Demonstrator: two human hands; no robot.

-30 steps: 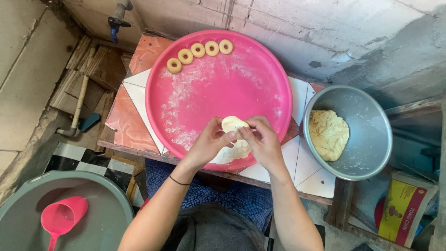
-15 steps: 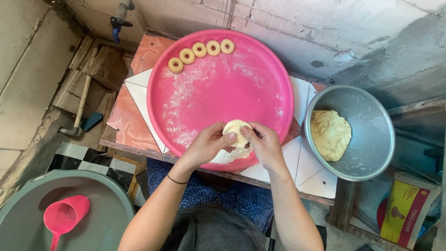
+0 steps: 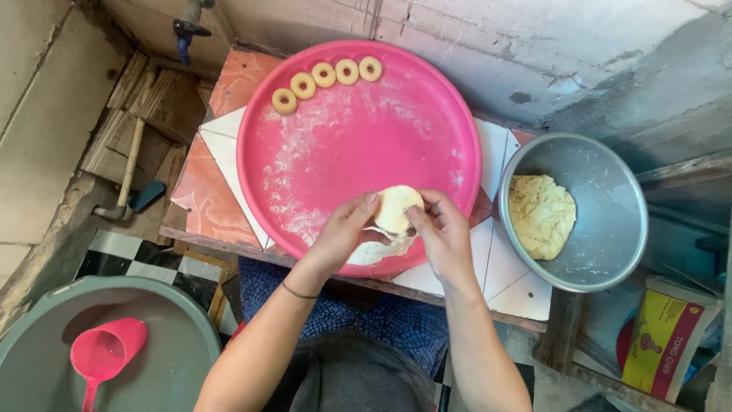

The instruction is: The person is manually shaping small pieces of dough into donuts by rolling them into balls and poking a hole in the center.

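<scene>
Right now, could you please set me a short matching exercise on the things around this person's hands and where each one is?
Things:
1. flattened dough disc
2. ring-shaped dough pieces
3. lump of dough
4. pink scoop

Places:
A. inside the metal bowl
B. in the grey tub at lower left
C. between the left hand and right hand
D. in a row along the far rim of the pink tray

Pairs: 1-C, 2-D, 3-A, 4-B
</scene>
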